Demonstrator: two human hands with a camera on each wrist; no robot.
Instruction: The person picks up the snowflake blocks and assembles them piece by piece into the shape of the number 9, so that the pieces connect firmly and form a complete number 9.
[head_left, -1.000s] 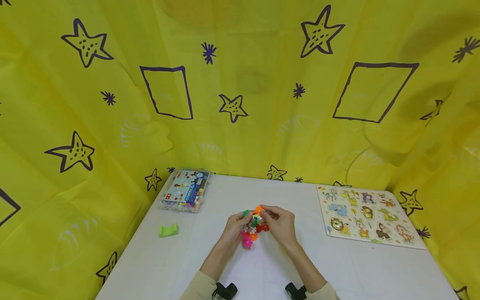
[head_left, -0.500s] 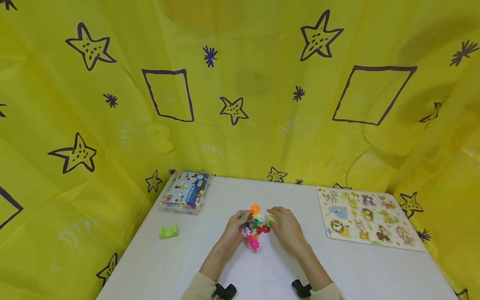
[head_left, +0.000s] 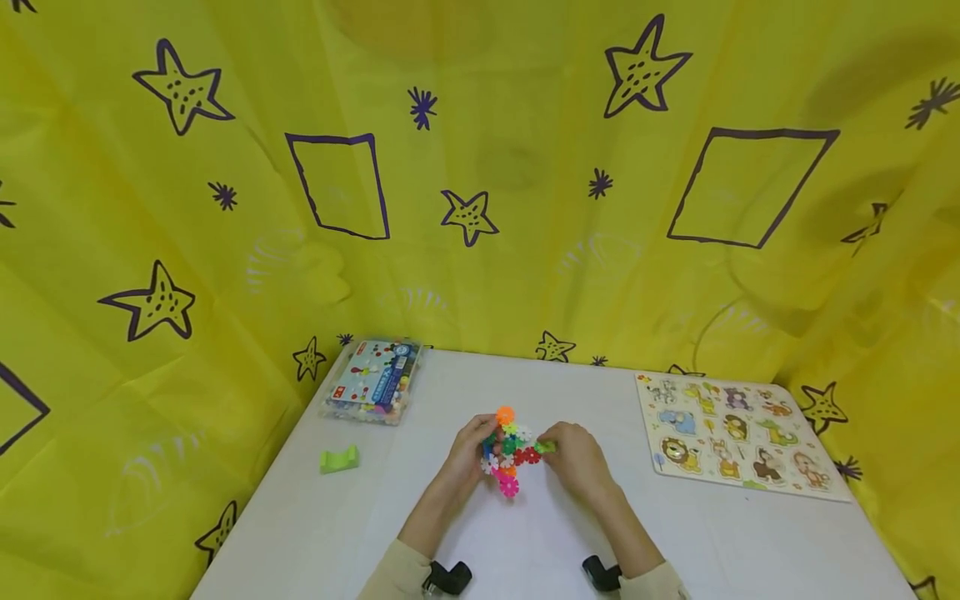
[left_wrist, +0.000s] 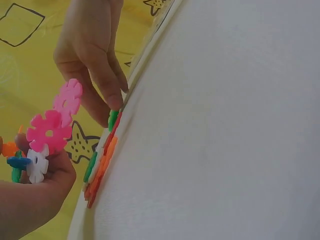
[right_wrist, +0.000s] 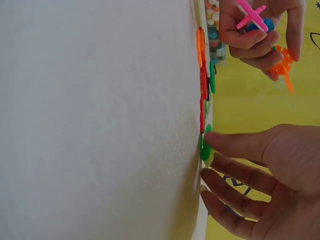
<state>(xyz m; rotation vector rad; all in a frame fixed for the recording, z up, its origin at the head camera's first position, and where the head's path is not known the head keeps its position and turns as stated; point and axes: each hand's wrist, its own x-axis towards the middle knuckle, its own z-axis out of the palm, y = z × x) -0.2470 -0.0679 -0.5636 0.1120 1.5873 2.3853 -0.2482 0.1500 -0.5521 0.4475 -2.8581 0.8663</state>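
Observation:
My left hand (head_left: 463, 457) grips a cluster of interlocking flower-shaped plastic discs (head_left: 513, 447) by its left side, above the table. Pink discs (left_wrist: 50, 131) stick out at its near end, and an orange disc (head_left: 506, 415) tops the far end. In the left wrist view, a white disc (left_wrist: 38, 165) and a blue disc (left_wrist: 19, 162) sit by the left fingers. At the cluster's right end, beside the red discs (head_left: 528, 455), my right hand (head_left: 576, 460) pinches a green disc (right_wrist: 207, 144) between thumb and forefinger. The fingers partly hide where the green disc meets the cluster.
A clear box of beads (head_left: 372, 382) with a printed label stands at the back left of the white table (head_left: 720, 542). Nearer lies a light green curved block (head_left: 340, 459). An animal puzzle board (head_left: 738, 433) lies on the right. Yellow cloth (head_left: 525, 275) hangs behind.
My right hand has left the orange disc at the far end and moved right and nearer, now pinching a green disc at the right end. The cluster has turned slightly in my left hand.

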